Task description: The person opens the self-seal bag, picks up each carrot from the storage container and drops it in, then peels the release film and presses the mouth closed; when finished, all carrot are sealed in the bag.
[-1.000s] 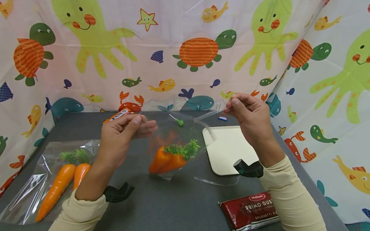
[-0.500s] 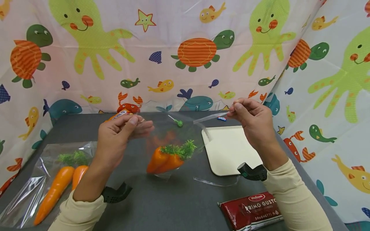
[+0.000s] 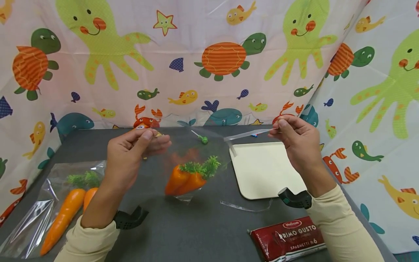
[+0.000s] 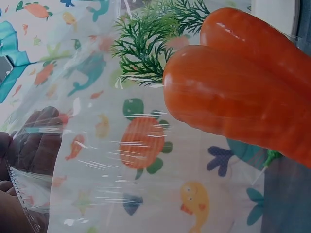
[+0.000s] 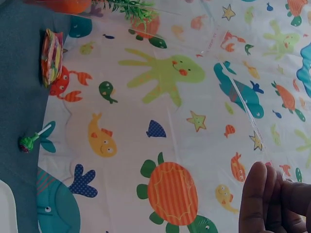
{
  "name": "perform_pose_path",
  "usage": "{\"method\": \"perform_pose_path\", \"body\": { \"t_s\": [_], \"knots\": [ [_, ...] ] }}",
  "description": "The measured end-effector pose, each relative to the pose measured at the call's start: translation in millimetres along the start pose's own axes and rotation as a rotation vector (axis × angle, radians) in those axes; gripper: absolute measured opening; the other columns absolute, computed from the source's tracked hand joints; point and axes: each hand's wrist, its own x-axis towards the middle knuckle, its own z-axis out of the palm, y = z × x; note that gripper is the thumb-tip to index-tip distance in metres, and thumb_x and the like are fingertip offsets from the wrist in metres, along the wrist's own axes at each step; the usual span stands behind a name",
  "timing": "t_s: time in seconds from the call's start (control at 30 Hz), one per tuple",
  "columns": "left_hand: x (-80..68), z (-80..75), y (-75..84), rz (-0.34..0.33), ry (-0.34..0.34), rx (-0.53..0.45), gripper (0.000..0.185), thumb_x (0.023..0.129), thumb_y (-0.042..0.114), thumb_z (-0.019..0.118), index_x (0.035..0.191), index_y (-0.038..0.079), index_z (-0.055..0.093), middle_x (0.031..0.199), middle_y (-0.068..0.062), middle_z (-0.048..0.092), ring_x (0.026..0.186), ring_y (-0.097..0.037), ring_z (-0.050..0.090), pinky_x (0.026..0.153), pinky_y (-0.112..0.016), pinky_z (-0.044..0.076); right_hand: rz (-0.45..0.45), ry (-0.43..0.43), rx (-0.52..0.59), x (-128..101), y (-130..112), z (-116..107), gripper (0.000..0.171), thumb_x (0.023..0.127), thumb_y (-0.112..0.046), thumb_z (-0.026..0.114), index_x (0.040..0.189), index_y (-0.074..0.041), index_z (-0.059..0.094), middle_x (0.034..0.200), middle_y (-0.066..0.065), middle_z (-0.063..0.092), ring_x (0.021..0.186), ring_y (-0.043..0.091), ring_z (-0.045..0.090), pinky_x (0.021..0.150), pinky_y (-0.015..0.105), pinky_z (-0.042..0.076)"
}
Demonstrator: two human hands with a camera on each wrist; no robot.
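A clear plastic bag (image 4: 92,174) hangs above the table, with orange carrots (image 3: 186,180) and their green tops (image 3: 209,167) inside. My left hand (image 3: 134,147) pinches the bag's upper edge between thumb and fingers. The same hand (image 4: 36,145) shows through the film in the left wrist view. Off to the right, my right hand (image 3: 298,140) pinches the end of a thin clear strip (image 3: 245,134). That strip runs left to a bend, from which a short piece hangs over the tray's corner. In the right wrist view the strip (image 5: 245,109) rises from the fingertips.
Another clear bag with carrots (image 3: 63,214) lies at left. A cream tray (image 3: 266,171) is at right, a red spaghetti packet (image 3: 289,236) in front of it. A loose clear strip (image 3: 242,208), a green lollipop (image 3: 204,139) and a colourful snack packet (image 5: 52,58) lie about.
My right hand has moved right and slightly down, drawing the strip along; its hanging piece is shorter. My left hand has shifted slightly left with the bag.
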Motion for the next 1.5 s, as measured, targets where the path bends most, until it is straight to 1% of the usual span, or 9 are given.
{"method": "perform_pose_path", "body": {
  "t_s": [0.17, 0.3, 0.5, 0.73, 0.93, 1.03, 1.2, 1.33, 1.5],
  "knots": [
    [-1.6, -2.0, 0.9, 0.010, 0.011, -0.001, 0.018, 0.099, -0.001, 0.053, 0.103, -0.014, 0.064, 0.095, -0.020, 0.072, 0.088, -0.032, 0.071, 0.080, -0.041, 0.055, 0.032, 0.059, -0.015, -3.7, -0.8, -5.7, 0.009, 0.094, 0.001, 0.061, 0.097, 0.007, 0.067, 0.084, 0.011, 0.065, 0.074, 0.019, 0.067, 0.074, 0.030, 0.058],
    [-1.9, -5.0, 1.2, 0.022, 0.008, -0.010, 0.018, 0.099, -0.002, 0.052, 0.104, -0.013, 0.064, 0.095, -0.019, 0.072, 0.087, -0.030, 0.071, 0.079, -0.040, 0.056, 0.029, 0.097, -0.008, -4.3, -0.9, -9.4, 0.011, 0.094, -0.001, 0.062, 0.099, 0.005, 0.069, 0.083, 0.010, 0.065, 0.073, 0.019, 0.067, 0.075, 0.028, 0.058],
    [-0.3, -6.2, 0.7, 0.018, 0.028, -0.007, 0.018, 0.099, 0.000, 0.052, 0.104, -0.014, 0.063, 0.094, -0.020, 0.072, 0.085, -0.031, 0.071, 0.080, -0.041, 0.056, 0.000, 0.100, 0.031, -1.2, -5.3, -17.3, 0.013, 0.093, 0.002, 0.061, 0.102, 0.008, 0.068, 0.083, 0.012, 0.066, 0.072, 0.020, 0.067, 0.073, 0.028, 0.058],
    [-1.5, -12.4, 1.9, 0.012, 0.019, -0.002, 0.018, 0.100, 0.002, 0.052, 0.104, -0.012, 0.063, 0.095, -0.019, 0.072, 0.086, -0.031, 0.071, 0.080, -0.042, 0.055, 0.020, 0.109, 0.030, -4.0, -9.8, -27.9, 0.014, 0.093, 0.000, 0.062, 0.102, 0.010, 0.067, 0.085, 0.013, 0.065, 0.074, 0.020, 0.067, 0.075, 0.029, 0.058],
    [-2.5, -13.6, 3.2, -0.005, 0.070, 0.031, 0.021, 0.100, 0.005, 0.054, 0.105, -0.012, 0.064, 0.092, -0.018, 0.072, 0.083, -0.030, 0.072, 0.079, -0.040, 0.057, 0.033, 0.150, 0.045, -6.1, -12.9, -37.8, 0.017, 0.091, -0.002, 0.065, 0.102, 0.011, 0.065, 0.088, 0.015, 0.064, 0.076, 0.022, 0.068, 0.077, 0.030, 0.057],
    [-2.8, -13.8, 2.5, -0.010, 0.074, 0.029, 0.021, 0.100, 0.005, 0.054, 0.107, -0.012, 0.065, 0.092, -0.018, 0.073, 0.082, -0.030, 0.072, 0.080, -0.039, 0.057, 0.033, 0.171, 0.073, -6.0, -15.2, -41.6, 0.018, 0.091, -0.002, 0.065, 0.102, 0.012, 0.064, 0.088, 0.016, 0.064, 0.076, 0.023, 0.067, 0.077, 0.030, 0.058],
    [-2.9, -15.8, 3.0, 0.030, 0.068, -0.004, 0.021, 0.099, 0.001, 0.053, 0.107, -0.015, 0.063, 0.091, -0.020, 0.072, 0.081, -0.031, 0.072, 0.077, -0.040, 0.057, 0.029, 0.187, 0.115, -5.0, -16.6, -45.4, 0.019, 0.090, 0.000, 0.066, 0.103, 0.013, 0.063, 0.087, 0.017, 0.063, 0.075, 0.024, 0.068, 0.076, 0.031, 0.058],
    [-3.4, -18.6, 4.3, 0.057, 0.055, -0.031, 0.021, 0.099, -0.003, 0.051, 0.108, -0.018, 0.062, 0.091, -0.022, 0.072, 0.081, -0.031, 0.072, 0.075, -0.040, 0.057, 0.041, 0.210, 0.099, -5.2, -16.1, -48.9, 0.022, 0.089, -0.002, 0.068, 0.105, 0.013, 0.064, 0.088, 0.017, 0.064, 0.076, 0.024, 0.068, 0.076, 0.031, 0.058],
    [-5.8, -19.8, 6.2, 0.009, 0.068, 0.027, 0.023, 0.100, 0.002, 0.053, 0.109, -0.016, 0.062, 0.093, -0.019, 0.072, 0.082, -0.029, 0.072, 0.076, -0.038, 0.058, 0.076, 0.259, 0.108, -8.5, -17.1, -61.1, 0.024, 0.088, -0.004, 0.069, 0.107, 0.011, 0.064, 0.089, 0.015, 0.064, 0.078, 0.023, 0.067, 0.078, 0.030, 0.057]
  ]
}}
